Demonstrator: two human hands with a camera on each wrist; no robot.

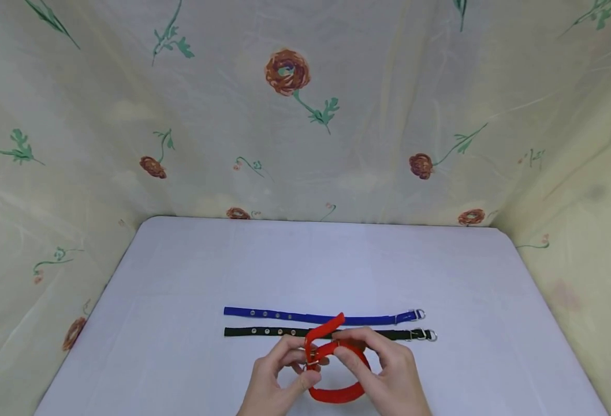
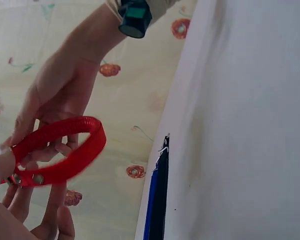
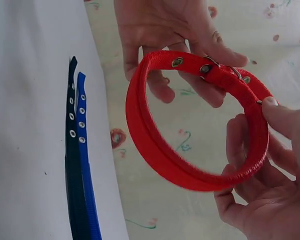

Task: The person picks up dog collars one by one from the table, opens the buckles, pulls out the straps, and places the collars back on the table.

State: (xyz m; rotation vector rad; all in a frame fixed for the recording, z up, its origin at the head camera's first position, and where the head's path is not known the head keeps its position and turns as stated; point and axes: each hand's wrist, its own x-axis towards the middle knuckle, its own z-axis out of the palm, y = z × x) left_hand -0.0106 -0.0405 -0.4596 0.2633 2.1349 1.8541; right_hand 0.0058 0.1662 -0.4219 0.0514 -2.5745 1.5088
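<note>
A red collar (image 1: 338, 396) with metal eyelets is bent into a loop, raised above the table between both hands. Its free end sticks up past the metal buckle (image 1: 312, 365). My left hand (image 1: 279, 378) pinches the collar at the buckle between thumb and fingers. On the other side, my right hand (image 1: 388, 367) grips the band, thumb on top and fingers behind. In the right wrist view the strap of the red collar (image 3: 140, 117) runs through the buckle, with eyelets showing on either side of it.
Beyond the hands, a blue collar (image 1: 326, 318) and a black collar (image 1: 238, 331) lie straight and parallel, buckles to the right. The white table (image 1: 181, 260) has a flowered curtain (image 1: 362, 173) around its back and sides.
</note>
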